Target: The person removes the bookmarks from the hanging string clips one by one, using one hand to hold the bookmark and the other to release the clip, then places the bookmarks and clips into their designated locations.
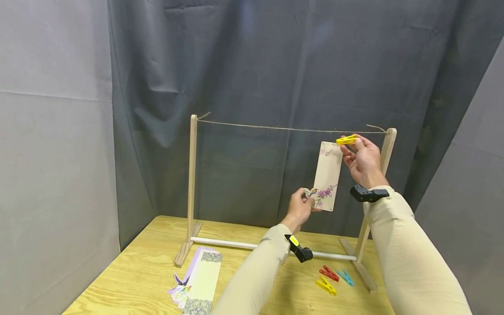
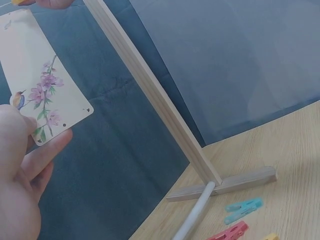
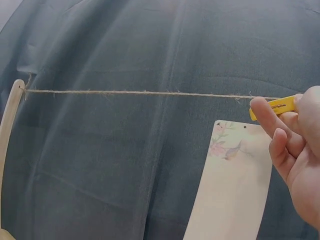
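Observation:
My left hand [image 1: 300,207] pinches the lower left edge of a cream bookmark [image 1: 327,175] printed with a bird and purple blossoms. The card stands nearly upright, its top a little below the twine [image 1: 271,127]. At its top right corner my right hand [image 1: 365,161] holds a yellow clothespin [image 1: 346,140] between thumb and fingers, level with the string's right part. In the right wrist view the clothespin [image 3: 280,106] lies sideways just under the twine [image 3: 150,92], and the bookmark [image 3: 230,180] shows faint flowers near its top. Purple blossoms show on the bookmark [image 2: 47,85] in the left wrist view.
The twine spans two wooden posts [image 1: 192,175] joined low down by a white rod [image 1: 224,242]. On the table, red [image 1: 329,273], blue [image 1: 345,277] and yellow clothespins [image 1: 326,286] lie near the right foot [image 1: 359,264]. More bookmarks [image 1: 208,280] lie overlapping at front left.

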`<state>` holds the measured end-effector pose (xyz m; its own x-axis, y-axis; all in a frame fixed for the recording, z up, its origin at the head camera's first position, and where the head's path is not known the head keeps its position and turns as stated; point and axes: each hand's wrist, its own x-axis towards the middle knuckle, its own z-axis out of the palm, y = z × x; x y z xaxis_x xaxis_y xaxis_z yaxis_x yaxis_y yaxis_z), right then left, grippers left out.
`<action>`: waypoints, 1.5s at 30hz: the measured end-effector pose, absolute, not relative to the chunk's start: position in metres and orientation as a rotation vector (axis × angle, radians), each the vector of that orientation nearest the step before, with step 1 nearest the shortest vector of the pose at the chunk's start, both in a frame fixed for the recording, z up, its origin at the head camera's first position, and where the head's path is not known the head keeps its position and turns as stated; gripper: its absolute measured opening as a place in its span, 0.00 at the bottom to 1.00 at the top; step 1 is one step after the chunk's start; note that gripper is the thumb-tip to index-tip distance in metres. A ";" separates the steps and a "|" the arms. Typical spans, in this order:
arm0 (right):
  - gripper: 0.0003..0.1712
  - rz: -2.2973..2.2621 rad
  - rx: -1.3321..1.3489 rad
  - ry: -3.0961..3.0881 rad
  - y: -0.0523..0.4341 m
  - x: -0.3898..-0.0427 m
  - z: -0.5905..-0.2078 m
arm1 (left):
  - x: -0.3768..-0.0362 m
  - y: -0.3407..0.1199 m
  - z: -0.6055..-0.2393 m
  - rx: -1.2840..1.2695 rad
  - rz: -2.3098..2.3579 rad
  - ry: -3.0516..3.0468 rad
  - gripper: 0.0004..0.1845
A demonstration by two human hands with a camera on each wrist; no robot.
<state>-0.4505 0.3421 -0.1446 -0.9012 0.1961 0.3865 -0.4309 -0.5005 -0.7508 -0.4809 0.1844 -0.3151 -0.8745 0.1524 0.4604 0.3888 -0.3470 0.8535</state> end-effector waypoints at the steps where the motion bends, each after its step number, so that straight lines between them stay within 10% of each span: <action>1: 0.12 2.407 0.355 -1.329 0.343 -0.451 -0.146 | -0.481 0.184 -0.316 -0.710 -2.354 -1.698 0.05; 45: 0.12 2.214 0.362 -1.541 0.326 -0.451 -0.211 | -0.479 0.141 -0.358 -0.739 -2.261 -1.713 0.06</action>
<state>-0.4511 0.3261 -0.2110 -0.8792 0.1875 0.4380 -0.4758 -0.2996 -0.8269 -0.4792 0.1407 -0.3580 -0.8522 0.1304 0.5067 0.4524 -0.3029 0.8388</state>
